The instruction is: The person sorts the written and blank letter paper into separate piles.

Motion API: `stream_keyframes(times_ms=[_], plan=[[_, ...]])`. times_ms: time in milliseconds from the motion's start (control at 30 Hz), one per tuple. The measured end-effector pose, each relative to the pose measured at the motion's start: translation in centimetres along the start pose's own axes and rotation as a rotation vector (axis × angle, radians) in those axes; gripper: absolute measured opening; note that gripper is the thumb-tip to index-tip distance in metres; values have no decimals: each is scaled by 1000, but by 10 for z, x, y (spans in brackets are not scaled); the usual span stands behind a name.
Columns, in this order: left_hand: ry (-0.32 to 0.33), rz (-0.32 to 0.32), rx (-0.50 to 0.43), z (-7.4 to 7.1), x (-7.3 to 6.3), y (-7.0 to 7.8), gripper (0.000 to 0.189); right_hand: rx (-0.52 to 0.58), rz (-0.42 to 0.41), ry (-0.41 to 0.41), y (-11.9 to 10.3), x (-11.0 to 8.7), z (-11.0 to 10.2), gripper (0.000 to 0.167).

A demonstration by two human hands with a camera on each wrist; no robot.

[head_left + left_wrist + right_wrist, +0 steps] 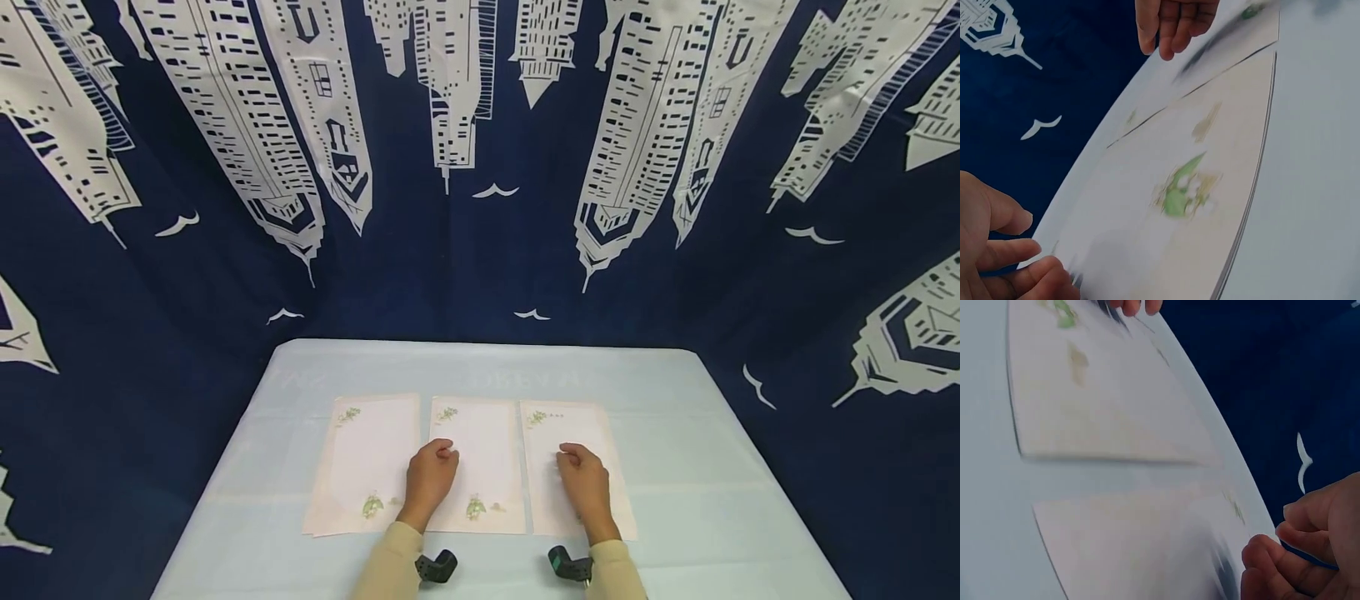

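Observation:
Three pale pink-bordered stationery sheets with green plant prints lie side by side: a left sheet (367,458), a middle sheet (483,467) and a right sheet (543,475). A doubled edge shows at the left sheet's lower corner. Over the gap between the left and middle sheets is my left hand (432,479), fingers loosely bent and holding nothing. My right hand (587,487) hovers over the right sheet, its fingers likewise loosely curled around nothing. In the right wrist view, the right hand's fingers (1266,556) hang above the paper, casting a dark shadow.
The sheets lie on a white-covered table (697,475) with rounded far corners. A dark blue cloth (450,258) printed with white buildings and birds hangs behind and around it. Black devices sit at the left wrist (438,567) and right wrist (568,564).

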State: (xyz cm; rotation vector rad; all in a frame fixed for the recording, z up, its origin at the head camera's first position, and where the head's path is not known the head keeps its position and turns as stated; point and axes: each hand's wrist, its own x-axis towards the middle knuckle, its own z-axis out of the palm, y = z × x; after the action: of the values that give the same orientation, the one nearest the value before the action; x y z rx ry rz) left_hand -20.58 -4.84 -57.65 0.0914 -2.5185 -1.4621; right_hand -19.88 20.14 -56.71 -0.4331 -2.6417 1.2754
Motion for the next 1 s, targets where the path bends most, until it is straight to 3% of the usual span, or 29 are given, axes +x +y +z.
stream_keyframes(times_ms=[267,567,1000], plan=[[47,-52,102,-13,-4,-3,29,-10,-74,-114,-23,-10,23,27],[13,-63,177,-12,-10,-1,33,-54,-157,-137,-25,-16,38,26],[25,-70,198,-12,-13,1,30,-96,-168,-129,-28,-21,45,26]])
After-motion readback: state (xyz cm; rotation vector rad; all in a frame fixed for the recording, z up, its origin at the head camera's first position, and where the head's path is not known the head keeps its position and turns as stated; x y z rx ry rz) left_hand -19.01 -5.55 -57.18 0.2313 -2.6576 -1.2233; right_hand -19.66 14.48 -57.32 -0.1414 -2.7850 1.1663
